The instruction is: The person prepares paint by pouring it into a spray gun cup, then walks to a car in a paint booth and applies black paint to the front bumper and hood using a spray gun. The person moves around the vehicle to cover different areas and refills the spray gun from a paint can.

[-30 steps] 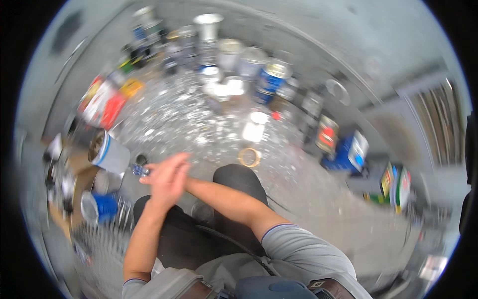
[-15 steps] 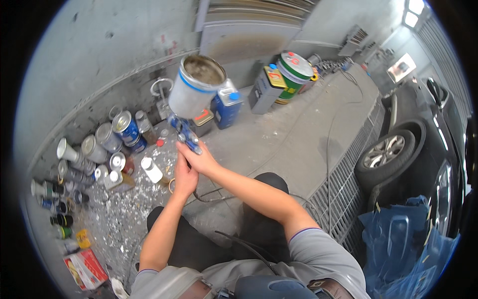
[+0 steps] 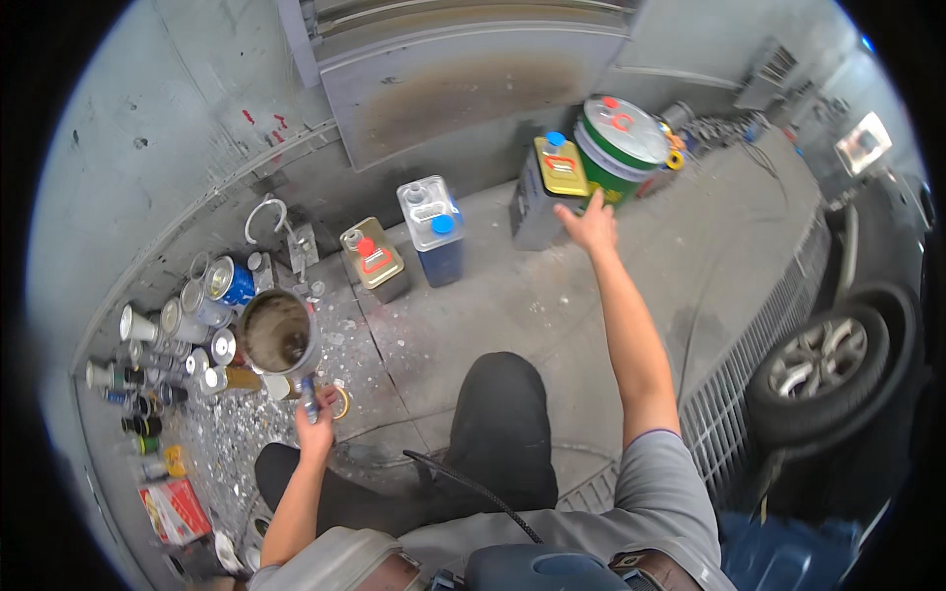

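L hand (image 3: 317,430) is closed round a small blue tool (image 3: 308,395) w/ a dirty open cup (image 3: 278,333) on top, held low at the person's left over the paint-flecked floor (image 3: 473,305), next to a tape roll (image 3: 340,401) and the cans (image 3: 202,305) along the wall. R hand (image 3: 591,225) is stretched far fwd, fingers spread, holding nothing, right at the grey canister (image 3: 544,192) w/ yellow top, beside the green drum (image 3: 619,143). Can't tell if it touches the canister.

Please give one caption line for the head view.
Left hand holds a stained grey metal cup; right hand reaches toward a yellow-topped rectangular can.
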### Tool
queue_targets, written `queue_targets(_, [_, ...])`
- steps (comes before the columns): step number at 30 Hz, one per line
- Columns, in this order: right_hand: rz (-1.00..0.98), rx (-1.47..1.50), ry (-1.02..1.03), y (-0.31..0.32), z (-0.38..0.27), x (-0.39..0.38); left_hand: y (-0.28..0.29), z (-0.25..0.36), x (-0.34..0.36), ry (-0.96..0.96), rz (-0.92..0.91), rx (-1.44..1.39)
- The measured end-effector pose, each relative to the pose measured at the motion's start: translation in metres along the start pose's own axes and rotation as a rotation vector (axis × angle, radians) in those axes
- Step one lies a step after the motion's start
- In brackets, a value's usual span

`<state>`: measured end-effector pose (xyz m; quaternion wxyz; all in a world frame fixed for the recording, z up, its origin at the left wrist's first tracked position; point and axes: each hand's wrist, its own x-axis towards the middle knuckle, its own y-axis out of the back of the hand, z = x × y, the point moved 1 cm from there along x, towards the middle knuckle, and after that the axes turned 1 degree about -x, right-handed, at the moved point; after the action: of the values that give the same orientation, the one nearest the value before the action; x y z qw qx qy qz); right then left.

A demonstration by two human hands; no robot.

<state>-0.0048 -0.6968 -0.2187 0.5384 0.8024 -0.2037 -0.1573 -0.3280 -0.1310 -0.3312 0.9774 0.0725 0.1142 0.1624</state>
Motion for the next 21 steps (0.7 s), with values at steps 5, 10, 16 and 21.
queue_targets(5, [-0.028,-0.012,-0.162,-0.033,-0.044,0.106,0.025,0.033,-0.051,0.196,0.202,-0.108])
queue_targets(10, [0.044,0.044,0.078,-0.024,-0.079,0.119,0.042,0.050,-0.116,0.210,0.385,-0.194])
queue_targets(16, [0.102,0.125,0.331,-0.063,-0.073,0.124,0.032,0.055,-0.120,0.235,0.458,-0.229])
queue_targets(21, [0.282,0.073,0.433,-0.079,-0.071,0.138,0.045,0.045,-0.121,0.195,0.414,-0.214])
